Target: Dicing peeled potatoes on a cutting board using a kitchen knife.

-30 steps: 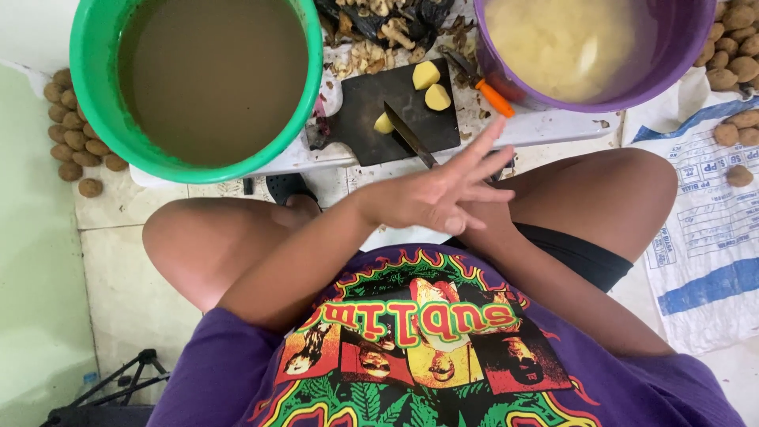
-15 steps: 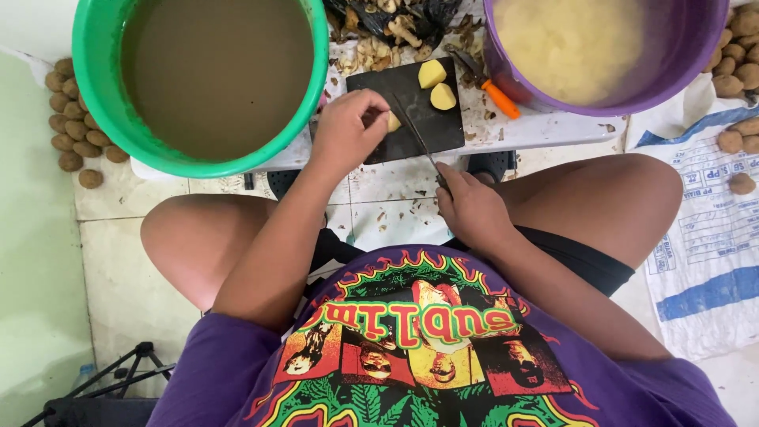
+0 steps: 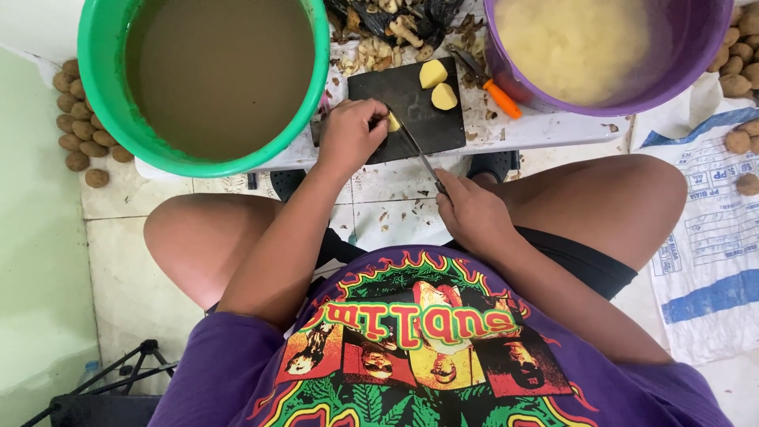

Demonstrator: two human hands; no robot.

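Left hand (image 3: 350, 134): grip closed on peeled potato piece (image 3: 393, 122), pinning it to black cutting board (image 3: 407, 107).
Right hand (image 3: 472, 213): grip wrapped round knife (image 3: 419, 150) handle; blade edge meets the piece.
Board: on white tabletop (image 3: 545, 126), between green bucket (image 3: 103, 95) and purple bucket (image 3: 688, 55).

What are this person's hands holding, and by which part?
The right hand grips a knife by its handle; the left hand pins a peeled potato piece on the cutting board with its fingertips.
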